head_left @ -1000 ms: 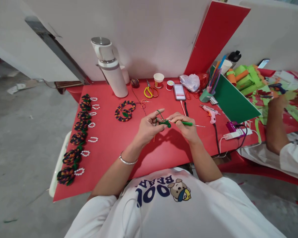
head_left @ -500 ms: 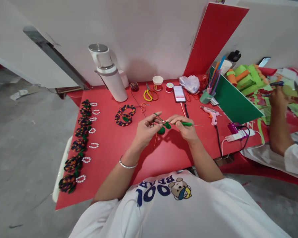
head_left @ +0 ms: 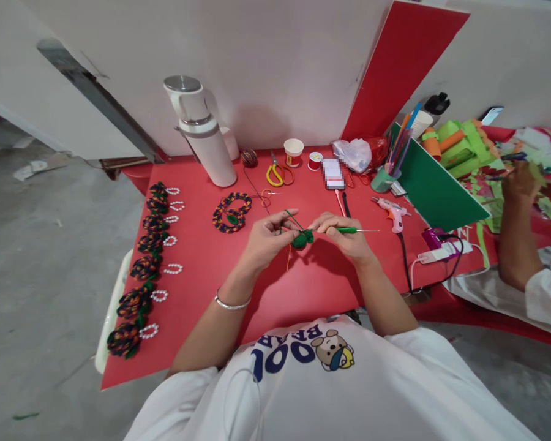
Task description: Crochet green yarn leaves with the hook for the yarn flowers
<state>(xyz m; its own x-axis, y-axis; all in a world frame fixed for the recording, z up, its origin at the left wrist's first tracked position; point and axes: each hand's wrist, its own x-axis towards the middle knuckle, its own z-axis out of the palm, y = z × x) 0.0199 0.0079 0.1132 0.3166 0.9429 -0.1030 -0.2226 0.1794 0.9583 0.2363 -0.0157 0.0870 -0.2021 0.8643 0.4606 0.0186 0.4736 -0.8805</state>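
Between my hands a small green crochet piece point(head_left: 309, 236) hangs at the tip of a crochet hook point(head_left: 348, 230) with a green handle. My right hand point(head_left: 344, 236) is closed around the hook, its thin rear end pointing right. My left hand point(head_left: 273, 239), with a bangle on the wrist, pinches the crochet piece, and green yarn runs up over a raised finger. A ball of green yarn point(head_left: 298, 241) sits just below the fingers. Behind my left hand lies a braided multicoloured cord point(head_left: 224, 223) with a green leaf.
Several dark yarn bundles point(head_left: 146, 267) and pearl loops point(head_left: 173, 268) line the table's left edge. A thermos point(head_left: 207, 153), scissors point(head_left: 275, 174), paper cup point(head_left: 293, 152) and phone point(head_left: 333, 174) stand along the back. To the right are a glue gun point(head_left: 393, 214), power strip point(head_left: 436, 252) and a co-worker's arm point(head_left: 517, 233).
The crochet piece and yarn ball now sit closer together beneath the hook. Both hands keep their grip with small movements, and the view has shifted slightly.
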